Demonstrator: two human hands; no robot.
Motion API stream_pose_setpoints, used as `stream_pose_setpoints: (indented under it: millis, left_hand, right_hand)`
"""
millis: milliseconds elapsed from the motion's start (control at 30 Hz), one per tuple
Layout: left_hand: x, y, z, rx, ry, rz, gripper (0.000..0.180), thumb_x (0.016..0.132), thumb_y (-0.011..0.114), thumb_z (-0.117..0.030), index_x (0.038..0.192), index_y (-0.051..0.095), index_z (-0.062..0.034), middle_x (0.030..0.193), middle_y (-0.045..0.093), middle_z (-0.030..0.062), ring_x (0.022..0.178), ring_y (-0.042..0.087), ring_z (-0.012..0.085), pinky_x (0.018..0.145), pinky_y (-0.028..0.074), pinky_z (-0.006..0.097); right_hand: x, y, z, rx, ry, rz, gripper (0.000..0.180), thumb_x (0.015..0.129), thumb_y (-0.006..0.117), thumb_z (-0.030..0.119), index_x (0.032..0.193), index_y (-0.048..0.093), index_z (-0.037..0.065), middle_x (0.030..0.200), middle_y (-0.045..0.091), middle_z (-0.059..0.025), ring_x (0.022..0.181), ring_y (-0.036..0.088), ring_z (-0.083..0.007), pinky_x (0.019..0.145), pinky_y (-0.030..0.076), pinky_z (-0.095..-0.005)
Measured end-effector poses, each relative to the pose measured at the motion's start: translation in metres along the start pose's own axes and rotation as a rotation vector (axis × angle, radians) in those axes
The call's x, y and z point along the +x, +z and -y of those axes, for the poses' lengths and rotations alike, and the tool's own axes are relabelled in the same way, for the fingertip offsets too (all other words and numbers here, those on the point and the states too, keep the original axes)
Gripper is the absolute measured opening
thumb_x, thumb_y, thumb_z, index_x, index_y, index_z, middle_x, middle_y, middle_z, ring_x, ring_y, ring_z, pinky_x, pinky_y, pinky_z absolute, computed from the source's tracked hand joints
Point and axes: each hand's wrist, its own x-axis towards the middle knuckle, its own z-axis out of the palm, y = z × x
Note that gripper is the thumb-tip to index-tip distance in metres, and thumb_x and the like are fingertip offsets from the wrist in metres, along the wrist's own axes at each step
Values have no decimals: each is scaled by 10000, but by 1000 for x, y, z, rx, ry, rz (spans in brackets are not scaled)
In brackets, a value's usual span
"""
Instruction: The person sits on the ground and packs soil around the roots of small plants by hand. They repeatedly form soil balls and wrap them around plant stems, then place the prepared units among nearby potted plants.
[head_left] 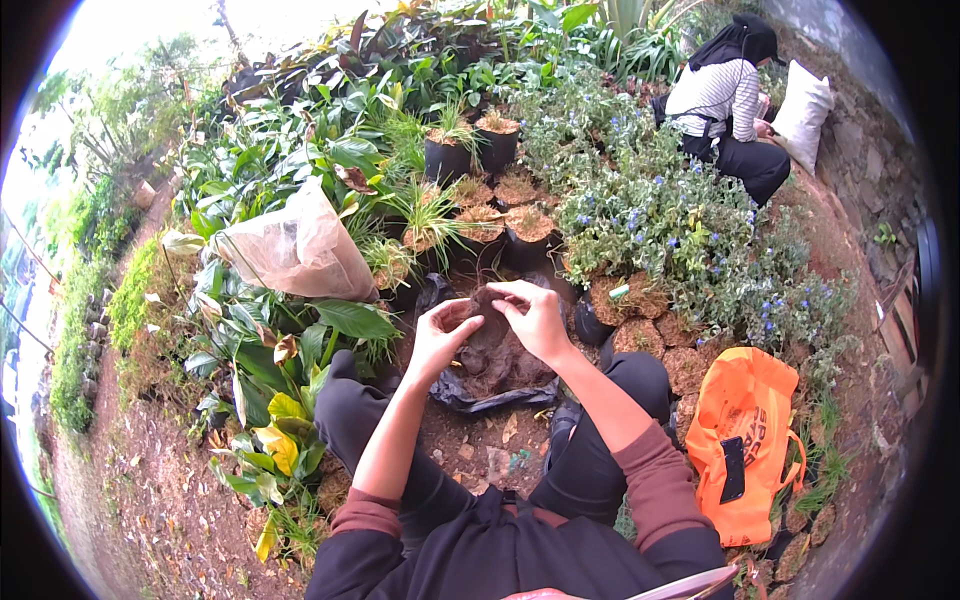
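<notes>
left hand (438,335): grip curled shut on the rim of the black bag (490,385) of soil | right hand (535,318): grip pinched shut on the same rim, opposite side | bag: on bare ground (480,445) between the knees | beyond bag: black pots (470,150) of plants | right of bag: orange bag (745,440) | far beyond bag: crouching person (725,110) beside a white sack (802,112)

Wearer is wearing a dark top with maroon sleeves pushed up past both bare forearms, cuffs bunching at the elbows, and dark trousers.
</notes>
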Motion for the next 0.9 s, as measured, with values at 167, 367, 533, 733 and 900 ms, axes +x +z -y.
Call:
stream_pose_setpoints:
  millis: [167,367,533,733,900]
  left_hand:
    - [-1,-4,-14,-400,-209,216,384,856,576,-97,1209,468,7,1140,546,77,974,572,148,838,522,337]
    - [4,-6,-6,-421,-116,199,381,854,585,-84,1209,481,7,1110,568,74,987,564,143,818,522,306]
    - [1,-4,-13,-392,-98,225,381,866,549,-62,1234,463,-6,1139,560,66,999,566,152,839,513,344]
    - [0,-7,-9,-394,-121,188,345,876,545,-80,1205,489,5,1108,573,59,977,569,139,822,517,335]
    - [3,-14,4,-358,-155,117,423,913,497,-326,1204,473,-20,1120,567,71,942,582,161,841,491,368]
  right_hand:
    - [6,-1,-23,221,151,-83,263,778,620,-22,1041,618,-7,886,661,-82,758,616,-109,684,495,-238]
    - [8,-6,-13,167,150,-11,311,826,591,-5,1134,561,-32,1007,623,-69,844,580,-86,757,485,-230]
    - [8,-3,-17,230,89,-25,349,810,622,62,1155,577,32,1034,645,-83,903,587,-115,786,480,-259]
    - [1,6,-4,-96,-202,-64,258,781,611,20,1037,621,-6,1019,629,-161,949,611,-272,827,475,-309]
    - [3,9,-18,206,42,-115,246,803,601,5,1048,624,-12,1002,653,-119,910,617,-162,821,470,-256]
